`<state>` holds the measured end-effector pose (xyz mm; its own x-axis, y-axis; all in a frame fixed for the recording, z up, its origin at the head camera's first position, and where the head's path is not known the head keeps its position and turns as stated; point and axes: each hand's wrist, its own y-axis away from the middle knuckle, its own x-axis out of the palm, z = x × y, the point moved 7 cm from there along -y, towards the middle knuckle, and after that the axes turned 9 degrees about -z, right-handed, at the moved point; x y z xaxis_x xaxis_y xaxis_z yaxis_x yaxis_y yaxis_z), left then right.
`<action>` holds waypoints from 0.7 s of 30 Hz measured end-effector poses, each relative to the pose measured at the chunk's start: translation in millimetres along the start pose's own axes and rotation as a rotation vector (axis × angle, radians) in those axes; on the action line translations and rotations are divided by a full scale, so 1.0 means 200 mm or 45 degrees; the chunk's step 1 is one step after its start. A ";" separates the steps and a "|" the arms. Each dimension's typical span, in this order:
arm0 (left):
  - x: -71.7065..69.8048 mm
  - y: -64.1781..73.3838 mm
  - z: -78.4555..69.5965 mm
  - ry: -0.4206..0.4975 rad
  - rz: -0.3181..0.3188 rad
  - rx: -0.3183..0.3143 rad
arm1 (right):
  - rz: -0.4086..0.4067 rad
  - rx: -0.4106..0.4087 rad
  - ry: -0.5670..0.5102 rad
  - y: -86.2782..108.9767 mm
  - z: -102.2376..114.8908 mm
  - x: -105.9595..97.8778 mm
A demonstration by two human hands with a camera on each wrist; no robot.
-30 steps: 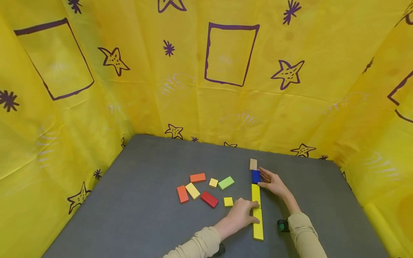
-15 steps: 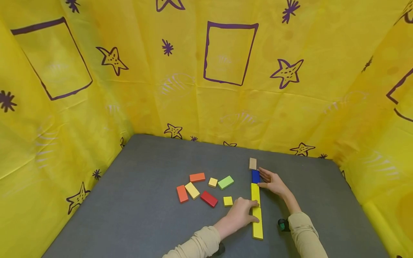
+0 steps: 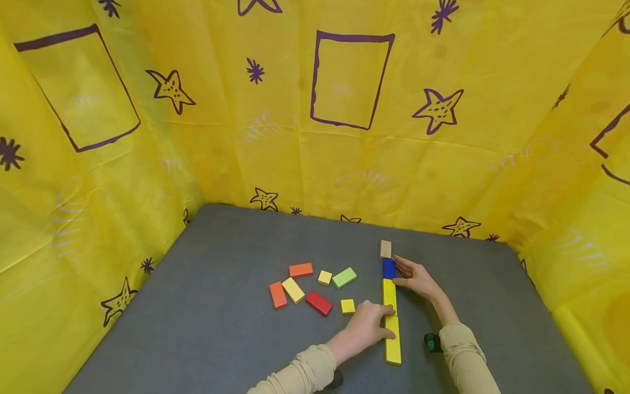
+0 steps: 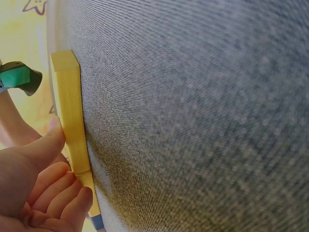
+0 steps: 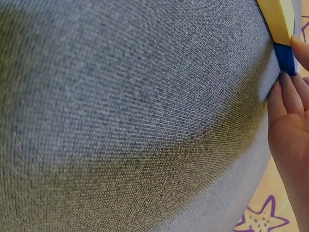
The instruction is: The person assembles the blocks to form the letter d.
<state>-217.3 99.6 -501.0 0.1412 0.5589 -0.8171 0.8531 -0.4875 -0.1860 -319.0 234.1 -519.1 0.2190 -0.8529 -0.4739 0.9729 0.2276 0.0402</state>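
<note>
A straight row of blocks runs away from me: two long yellow blocks, a blue block and a tan block at the far end. My left hand reaches in from the left. Its thumb rests on the nearer yellow block, and its fingertips touch the farther one by the joint, as the left wrist view confirms. From the right, my right hand touches the row's side. The thumb lies where yellow meets blue; the fingertips are at the blue block's far end, seen also in the right wrist view.
Left of the row lie loose blocks: a yellow cube, a red block, a green block, a small pale yellow block, a longer pale yellow one and two orange blocks. Yellow cloth walls the grey table.
The blocks and both hands keep nearly the same places. Only the head view has shifted very slightly.
</note>
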 end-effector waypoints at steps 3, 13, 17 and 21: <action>0.00 0.00 0.00 -0.002 0.001 0.001 | -0.001 -0.005 -0.013 0.00 0.00 0.00; 0.00 0.00 0.00 0.002 0.011 -0.017 | -0.006 -0.018 -0.003 0.00 0.00 0.00; -0.01 0.00 0.00 0.013 0.016 -0.019 | -0.009 -0.009 0.004 0.00 0.00 0.00; 0.00 0.00 0.00 0.007 0.012 -0.012 | -0.015 0.008 -0.008 0.00 0.00 0.00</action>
<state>-217.1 99.6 -500.3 0.1521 0.5577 -0.8160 0.8562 -0.4868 -0.1731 -319.1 234.6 -519.5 0.2078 -0.8584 -0.4690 0.9759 0.2143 0.0403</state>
